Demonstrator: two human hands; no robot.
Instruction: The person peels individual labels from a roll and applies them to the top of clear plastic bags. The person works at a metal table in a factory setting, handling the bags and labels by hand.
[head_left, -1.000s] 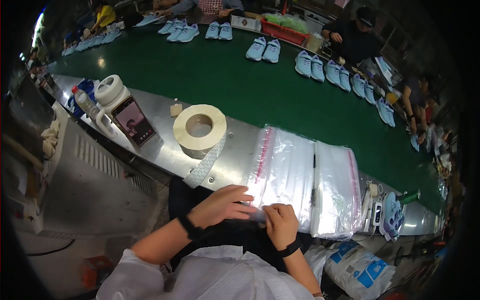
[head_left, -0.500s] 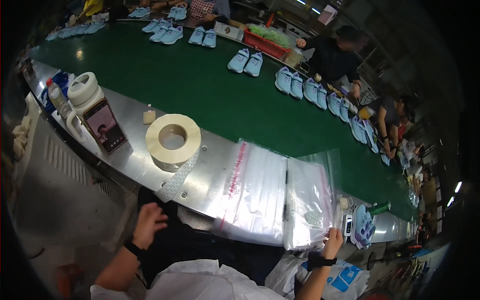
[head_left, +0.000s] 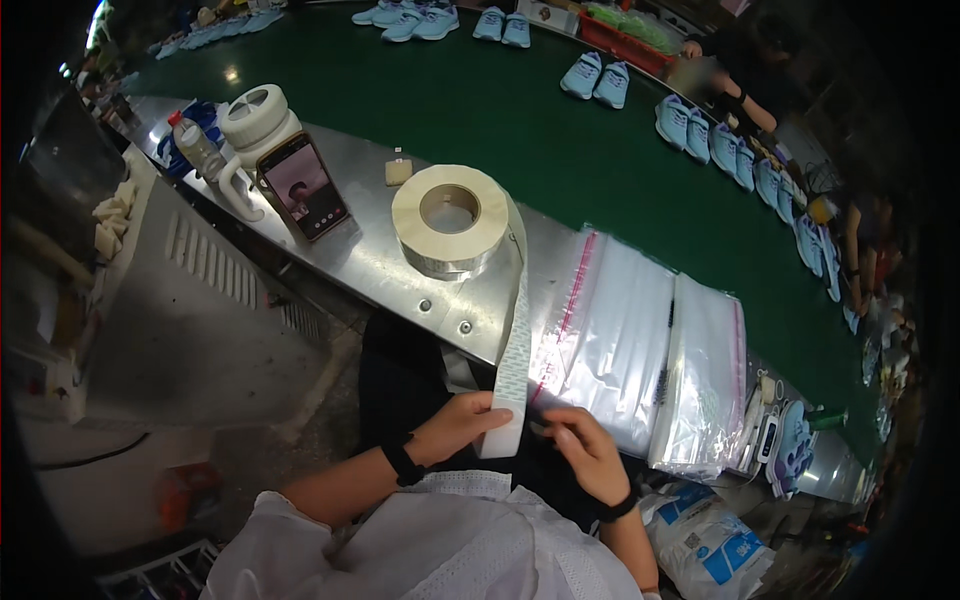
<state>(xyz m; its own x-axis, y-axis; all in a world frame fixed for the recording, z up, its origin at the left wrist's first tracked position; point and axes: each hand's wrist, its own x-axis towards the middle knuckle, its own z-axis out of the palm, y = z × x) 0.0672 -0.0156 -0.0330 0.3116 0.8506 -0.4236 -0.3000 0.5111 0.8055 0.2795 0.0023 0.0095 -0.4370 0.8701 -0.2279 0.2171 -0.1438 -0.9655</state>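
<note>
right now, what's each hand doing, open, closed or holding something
Left hand: closed on the pale strip.
Right hand: partly curled near the strip; whether it grips anything cannot be told.

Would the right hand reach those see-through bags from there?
Probably yes: the right hand is close to the near edge of the clear plastic bags, and nothing seems to block it. The left hand holds the pale strip left of them.

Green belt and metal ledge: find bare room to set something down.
The green belt is bare between the plastic bags and far shoes; the metal ledge, between phone and tape roll. Its right stretch is crowded by bags and a shoe.
</note>
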